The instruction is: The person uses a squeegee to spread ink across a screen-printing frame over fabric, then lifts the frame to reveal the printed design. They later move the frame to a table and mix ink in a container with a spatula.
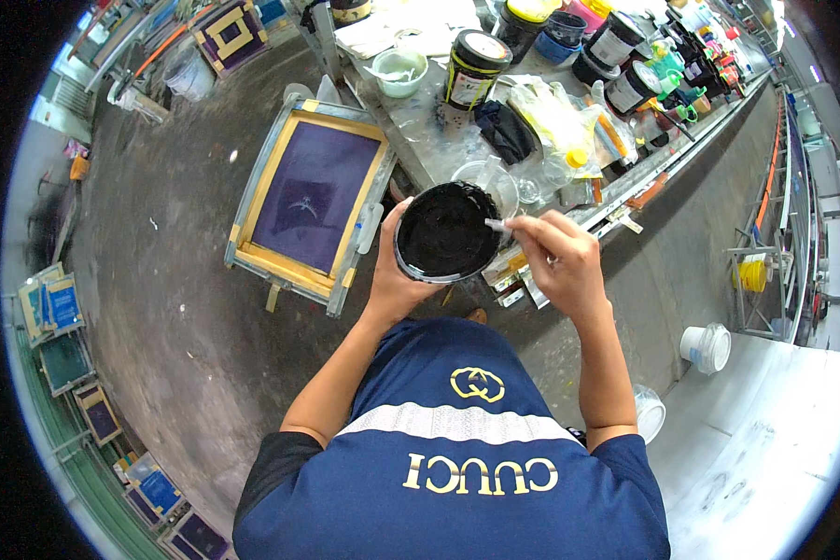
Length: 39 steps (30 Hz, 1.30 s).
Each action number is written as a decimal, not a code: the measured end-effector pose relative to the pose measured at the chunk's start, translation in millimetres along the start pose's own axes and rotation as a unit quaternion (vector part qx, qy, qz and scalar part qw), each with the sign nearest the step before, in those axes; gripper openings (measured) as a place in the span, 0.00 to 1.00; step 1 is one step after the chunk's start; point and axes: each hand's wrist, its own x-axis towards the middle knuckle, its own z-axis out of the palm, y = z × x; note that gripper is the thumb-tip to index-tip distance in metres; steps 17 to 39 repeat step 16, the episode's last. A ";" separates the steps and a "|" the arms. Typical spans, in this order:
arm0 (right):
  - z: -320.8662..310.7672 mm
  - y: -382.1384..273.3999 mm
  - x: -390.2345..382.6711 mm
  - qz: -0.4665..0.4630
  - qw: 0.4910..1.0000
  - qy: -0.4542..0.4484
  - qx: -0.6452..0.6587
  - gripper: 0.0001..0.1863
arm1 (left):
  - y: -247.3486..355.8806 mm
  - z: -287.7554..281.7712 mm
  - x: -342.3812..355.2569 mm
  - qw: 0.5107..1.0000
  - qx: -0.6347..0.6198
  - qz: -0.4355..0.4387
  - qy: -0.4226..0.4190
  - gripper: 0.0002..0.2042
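A round tub of thick black ink (448,231) is tilted so that its open top faces me. My left hand (394,269) is closed around its left and lower side. In my right hand (562,259), a thin pale stick (497,225) is pinched between thumb and fingers, its end at the tub's right rim. What kind of tool the stick is, I cannot tell. Just beyond the tub, a clear plastic bowl (495,177) stands at the corner of the worktable (415,131).
Left of the tub leans a screen-printing frame (322,177) with purple mesh. Black ink jars (476,70), a pale green bowl (401,73), rags (546,112) and several bottles crowd the worktable. White buckets (705,347) stand at right; more frames (98,411) line the left wall.
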 end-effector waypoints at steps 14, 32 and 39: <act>-5.6 -13.1 -10.9 0.019 0.997 -0.058 0.043 0.09 | -0.1 5.8 -1.6 0.997 -0.051 -0.045 -0.027 0.60; 1.7 -19.7 -8.0 0.024 0.996 -0.060 0.069 0.08 | -9.4 8.6 -1.9 0.998 -0.039 -0.002 -0.046 0.60; 1.7 -19.7 -8.0 0.024 0.996 -0.060 0.069 0.08 | -9.4 8.6 -1.9 0.998 -0.039 -0.002 -0.046 0.60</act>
